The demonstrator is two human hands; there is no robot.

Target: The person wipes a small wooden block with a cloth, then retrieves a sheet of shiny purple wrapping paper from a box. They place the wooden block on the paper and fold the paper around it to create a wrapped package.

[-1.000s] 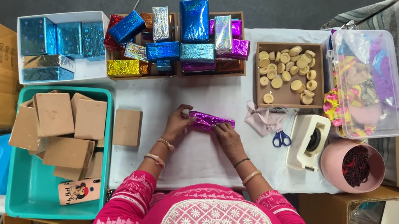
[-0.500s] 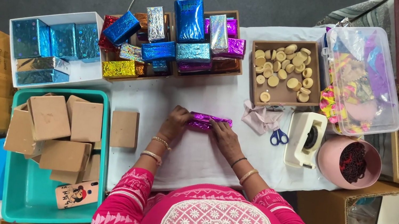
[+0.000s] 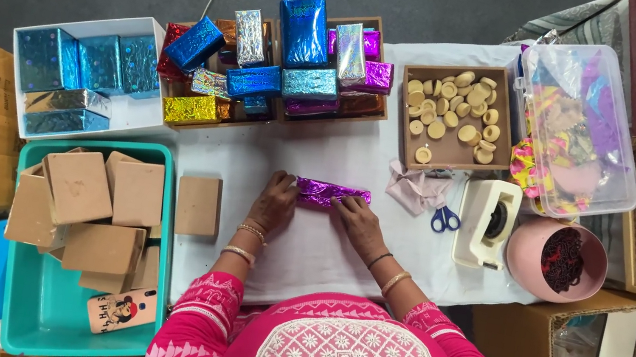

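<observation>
A small box wrapped in shiny purple foil [image 3: 330, 193] lies on the white table [image 3: 322, 153] in front of me. My left hand [image 3: 274, 201] presses on its left end. My right hand [image 3: 357, 218] holds its right part, fingers on the foil. Both wrists wear bangles, and my sleeves are pink. A plain brown cardboard box [image 3: 199, 205] lies on the table just left of my left hand.
A teal tub [image 3: 20, 309] of brown boxes stands at the left. Wooden trays [image 3: 284, 70] at the back hold foil-wrapped boxes, beside a white box [image 3: 77, 74] of blue ones. A tray of round pieces [image 3: 453, 119], scissors [image 3: 444, 218], a tape dispenser [image 3: 485, 222] and a pink bowl [image 3: 558, 260] lie right.
Both hands have stayed on the purple foil box with only small finger shifts along it. The view has drifted slightly.
</observation>
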